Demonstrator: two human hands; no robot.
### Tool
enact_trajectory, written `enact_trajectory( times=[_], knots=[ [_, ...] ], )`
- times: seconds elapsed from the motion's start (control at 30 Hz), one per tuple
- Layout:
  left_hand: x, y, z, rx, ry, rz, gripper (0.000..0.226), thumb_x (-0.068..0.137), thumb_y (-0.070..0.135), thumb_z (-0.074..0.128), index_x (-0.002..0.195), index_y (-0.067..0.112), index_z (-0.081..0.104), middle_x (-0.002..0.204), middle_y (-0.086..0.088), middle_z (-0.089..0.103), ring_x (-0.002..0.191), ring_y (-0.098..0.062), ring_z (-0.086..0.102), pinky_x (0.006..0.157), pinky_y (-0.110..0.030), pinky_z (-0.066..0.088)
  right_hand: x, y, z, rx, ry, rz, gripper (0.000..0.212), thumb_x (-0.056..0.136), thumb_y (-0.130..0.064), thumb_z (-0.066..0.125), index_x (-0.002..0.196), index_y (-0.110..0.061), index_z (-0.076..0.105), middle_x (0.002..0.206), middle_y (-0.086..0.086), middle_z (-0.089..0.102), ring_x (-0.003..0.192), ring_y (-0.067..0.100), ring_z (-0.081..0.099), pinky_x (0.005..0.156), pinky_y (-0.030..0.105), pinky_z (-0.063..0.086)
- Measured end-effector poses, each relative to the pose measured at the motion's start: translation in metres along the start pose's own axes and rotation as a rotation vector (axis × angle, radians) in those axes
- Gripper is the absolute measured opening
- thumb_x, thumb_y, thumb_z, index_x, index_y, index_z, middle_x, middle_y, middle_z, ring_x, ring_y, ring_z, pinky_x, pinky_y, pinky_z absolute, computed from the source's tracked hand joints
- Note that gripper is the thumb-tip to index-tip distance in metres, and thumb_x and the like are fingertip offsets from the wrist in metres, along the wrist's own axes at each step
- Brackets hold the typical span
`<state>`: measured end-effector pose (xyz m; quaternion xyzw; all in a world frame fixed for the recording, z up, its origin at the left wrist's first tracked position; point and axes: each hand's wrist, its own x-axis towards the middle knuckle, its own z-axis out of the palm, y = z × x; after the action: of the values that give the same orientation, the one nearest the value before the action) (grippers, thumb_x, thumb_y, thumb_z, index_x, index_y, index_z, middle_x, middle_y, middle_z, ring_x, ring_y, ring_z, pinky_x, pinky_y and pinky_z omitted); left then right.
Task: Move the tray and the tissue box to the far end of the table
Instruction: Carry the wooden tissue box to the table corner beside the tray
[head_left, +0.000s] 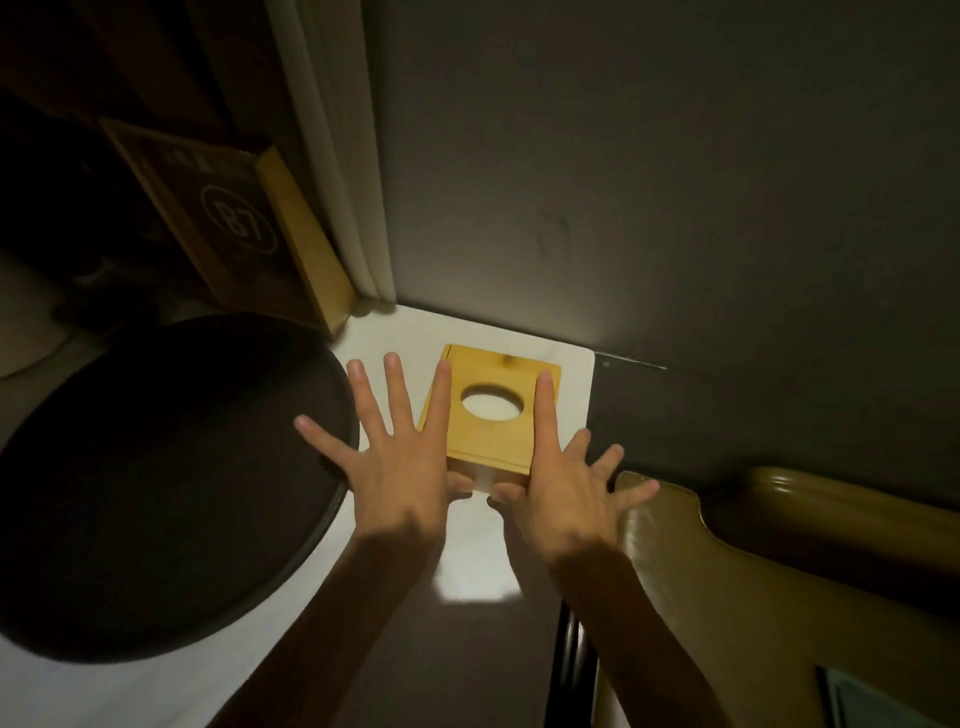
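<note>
A square wooden tissue box (496, 444) with a round hole in its top sits on the white table (574, 379), close to the far corner by the wall. My left hand (400, 467) has its fingers spread wide, the index finger lying along the box's left edge and the thumb against its near side. My right hand (563, 493) is spread too, with the index finger resting on the box's right top and the thumb at the near side. A large round dark tray (156, 483) lies on the table to the left, just under my left little finger.
A dark carton with a wooden-coloured edge (234, 223) leans at the back left beside a pale curtain (337, 156). A dark wall (675, 182) closes off the far side. An olive chair back (727, 597) stands against the table's right edge.
</note>
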<state>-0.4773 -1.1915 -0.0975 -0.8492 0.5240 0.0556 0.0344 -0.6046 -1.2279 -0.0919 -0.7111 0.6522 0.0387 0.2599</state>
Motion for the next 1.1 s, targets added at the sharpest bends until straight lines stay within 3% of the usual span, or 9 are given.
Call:
enact_trajectory(
  times=[0.47, 1.1],
  knots=[
    [0.075, 0.014, -0.013, 0.030, 0.060, 0.012, 0.124, 0.069, 0.073, 0.061, 0.148, 0.034, -0.026, 0.164, -0.019, -0.011, 0.148, -0.045, -0.019, 0.100, -0.084, -0.004, 0.068, -0.025, -0.022, 0.008, 0.083, 0.016, 0.120, 0.081, -0.054, 0.070, 0.146, -0.049, -0.031, 0.164, 0.026, 0.000, 0.146, 0.057, -0.007, 0.105, 0.079, -0.005],
    [0.093, 0.023, -0.013, -0.107, 0.023, 0.071, 0.126, 0.071, 0.054, 0.074, 0.148, 0.038, -0.023, 0.165, -0.008, -0.010, 0.148, -0.044, -0.017, 0.100, -0.082, -0.006, 0.079, -0.024, -0.025, -0.027, 0.117, 0.061, 0.119, 0.082, -0.057, 0.067, 0.145, -0.046, -0.033, 0.164, 0.026, 0.005, 0.147, 0.057, -0.006, 0.106, 0.078, -0.005]
  ],
)
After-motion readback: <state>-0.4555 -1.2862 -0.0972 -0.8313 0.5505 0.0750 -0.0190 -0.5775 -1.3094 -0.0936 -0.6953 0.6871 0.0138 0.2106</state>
